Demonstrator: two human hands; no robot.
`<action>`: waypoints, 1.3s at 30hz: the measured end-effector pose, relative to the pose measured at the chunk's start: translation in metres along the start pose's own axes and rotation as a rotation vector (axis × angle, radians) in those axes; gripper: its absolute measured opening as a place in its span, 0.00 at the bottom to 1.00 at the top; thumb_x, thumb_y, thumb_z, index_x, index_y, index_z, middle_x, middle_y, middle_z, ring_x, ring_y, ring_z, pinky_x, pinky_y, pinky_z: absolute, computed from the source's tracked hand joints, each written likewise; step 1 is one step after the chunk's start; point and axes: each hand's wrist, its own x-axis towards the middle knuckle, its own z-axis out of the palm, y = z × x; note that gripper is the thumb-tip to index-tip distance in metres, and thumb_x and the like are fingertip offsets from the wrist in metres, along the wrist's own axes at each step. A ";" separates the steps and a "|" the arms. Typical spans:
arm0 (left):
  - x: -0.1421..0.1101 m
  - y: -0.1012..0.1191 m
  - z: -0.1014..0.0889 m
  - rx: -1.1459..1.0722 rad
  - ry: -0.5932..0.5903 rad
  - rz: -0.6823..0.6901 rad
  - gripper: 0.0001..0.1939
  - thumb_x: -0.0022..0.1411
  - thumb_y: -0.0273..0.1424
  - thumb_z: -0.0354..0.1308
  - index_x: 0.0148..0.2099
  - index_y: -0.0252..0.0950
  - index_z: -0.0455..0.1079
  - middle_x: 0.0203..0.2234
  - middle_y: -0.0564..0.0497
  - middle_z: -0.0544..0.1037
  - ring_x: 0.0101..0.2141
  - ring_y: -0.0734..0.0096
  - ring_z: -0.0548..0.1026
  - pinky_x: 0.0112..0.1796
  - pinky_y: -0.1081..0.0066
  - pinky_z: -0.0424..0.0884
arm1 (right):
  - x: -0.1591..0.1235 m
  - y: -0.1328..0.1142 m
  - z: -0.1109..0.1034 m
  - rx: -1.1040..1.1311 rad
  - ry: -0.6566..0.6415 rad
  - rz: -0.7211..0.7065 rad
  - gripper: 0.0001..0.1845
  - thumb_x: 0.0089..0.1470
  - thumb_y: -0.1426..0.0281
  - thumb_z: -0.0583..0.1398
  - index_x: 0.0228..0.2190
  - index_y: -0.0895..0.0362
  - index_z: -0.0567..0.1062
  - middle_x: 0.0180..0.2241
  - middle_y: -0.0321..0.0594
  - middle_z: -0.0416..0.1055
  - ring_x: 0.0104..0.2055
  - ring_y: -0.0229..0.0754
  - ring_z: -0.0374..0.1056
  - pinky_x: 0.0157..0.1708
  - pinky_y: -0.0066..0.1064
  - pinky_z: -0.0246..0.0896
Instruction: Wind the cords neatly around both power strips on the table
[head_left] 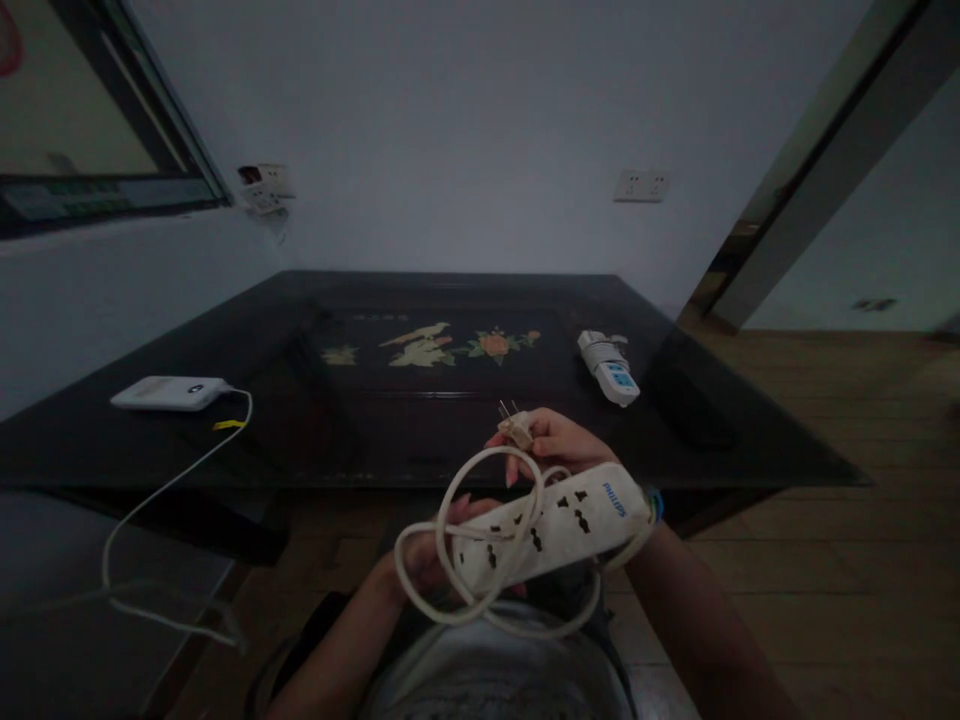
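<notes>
A white power strip (555,532) marked PHILIPS lies slanted across my lap side, in front of the table's near edge. My left hand (431,550) is wrapped round its left end, partly hidden by the loops of white cord (442,610). With my fingers pinched, my right hand (566,440) holds the plug (517,428) at the cord's end, its metal prongs pointing up and away from me. Behind the right end of the strip passes my right wrist, with a blue-green band on it.
On the dark table (420,440) are a second power strip (609,368) with its cord wound round it, and a white device (169,393) with a cable trailing off the left edge. Wall sockets (641,186) are at back right; another outlet (266,188) is at back left.
</notes>
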 end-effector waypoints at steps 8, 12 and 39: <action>-0.012 0.024 -0.001 0.157 -0.075 -0.042 0.40 0.42 0.61 0.59 0.44 0.30 0.73 0.34 0.37 0.78 0.28 0.58 0.77 0.25 0.66 0.73 | 0.014 -0.017 0.017 -0.134 -0.029 0.060 0.19 0.36 0.65 0.70 0.32 0.63 0.77 0.28 0.36 0.73 0.27 0.34 0.67 0.28 0.24 0.61; -0.012 0.026 -0.006 0.184 -0.096 -0.084 0.27 0.46 0.43 0.67 0.46 0.33 0.72 0.33 0.41 0.78 0.25 0.65 0.77 0.21 0.73 0.72 | 0.020 -0.005 0.008 -0.189 0.005 0.086 0.20 0.38 0.63 0.69 0.33 0.62 0.77 0.27 0.35 0.72 0.25 0.33 0.65 0.25 0.23 0.60; -0.008 0.020 -0.012 -0.172 0.739 0.635 0.14 0.54 0.35 0.57 0.41 0.32 0.72 0.30 0.46 0.81 0.25 0.66 0.78 0.26 0.71 0.74 | -0.058 0.062 -0.017 0.032 1.020 -0.751 0.15 0.45 0.58 0.66 0.28 0.54 0.72 0.27 0.34 0.68 0.37 0.41 0.69 0.51 0.48 0.60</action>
